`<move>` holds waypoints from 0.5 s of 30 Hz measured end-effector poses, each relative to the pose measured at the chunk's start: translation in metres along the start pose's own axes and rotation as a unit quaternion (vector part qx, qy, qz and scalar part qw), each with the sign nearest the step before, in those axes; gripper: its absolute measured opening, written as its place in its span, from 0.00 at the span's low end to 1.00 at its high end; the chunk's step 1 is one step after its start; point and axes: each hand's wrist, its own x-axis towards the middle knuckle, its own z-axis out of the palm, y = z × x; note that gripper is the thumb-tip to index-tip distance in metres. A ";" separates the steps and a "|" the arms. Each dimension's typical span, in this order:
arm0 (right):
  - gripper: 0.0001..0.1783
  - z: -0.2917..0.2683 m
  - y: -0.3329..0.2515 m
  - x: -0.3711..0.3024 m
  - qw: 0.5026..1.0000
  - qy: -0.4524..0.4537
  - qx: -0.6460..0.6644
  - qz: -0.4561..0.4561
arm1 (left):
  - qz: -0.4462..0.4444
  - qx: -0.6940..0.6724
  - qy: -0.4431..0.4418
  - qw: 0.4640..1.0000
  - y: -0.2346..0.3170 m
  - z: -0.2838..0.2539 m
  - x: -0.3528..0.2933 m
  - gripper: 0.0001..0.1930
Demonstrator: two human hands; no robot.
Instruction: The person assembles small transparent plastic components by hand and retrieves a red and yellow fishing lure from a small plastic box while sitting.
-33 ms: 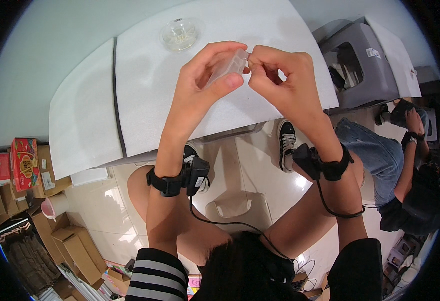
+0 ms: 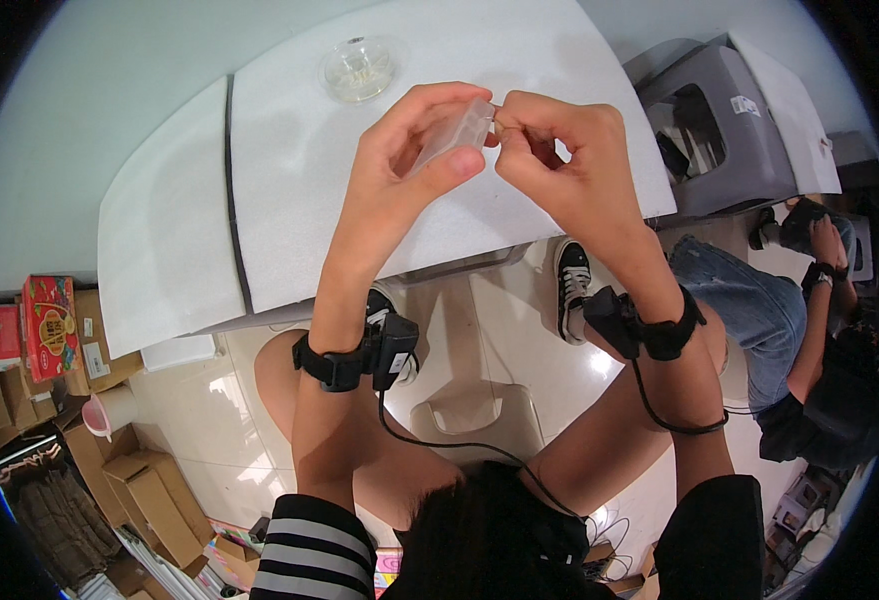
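Left hand (image 2: 399, 165) gripping clear plastic case (image 2: 451, 135), right hand (image 2: 569, 160) pinching its 3 o'clock end; above worktop (image 2: 289, 190) near edge, round clear dish (image 2: 359, 68) well apart at 11 o'clock.

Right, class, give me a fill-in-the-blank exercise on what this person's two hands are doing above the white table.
1. The left hand holds a small clear plastic ____ above the white table.
2. The right hand pinches at the end of the container with its ____.
3. A round clear dish rests on the ____ near its far edge.
4. Each wrist wears a black ____.

Missing words: container; fingertips; table; band
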 end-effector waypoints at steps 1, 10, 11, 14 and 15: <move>0.08 0.000 -0.002 0.000 1.000 0.000 0.000 -0.001 | 0.021 0.013 0.009 1.000 -0.001 0.000 0.000 0.22; 0.07 0.005 -0.004 0.000 0.999 0.033 -0.021 -0.038 | -0.013 0.016 0.046 0.999 -0.005 0.011 -0.001 0.39; 0.07 0.004 -0.004 0.000 0.999 0.024 -0.016 -0.036 | -0.013 0.015 0.046 0.999 -0.004 0.012 -0.001 0.39; 0.07 0.002 -0.004 0.000 0.999 0.015 -0.011 -0.033 | -0.043 -0.006 0.051 0.998 0.001 0.015 -0.002 0.39; 0.07 0.002 -0.004 0.000 0.999 0.014 -0.011 -0.032 | -0.047 -0.013 0.054 0.997 0.001 0.016 -0.002 0.38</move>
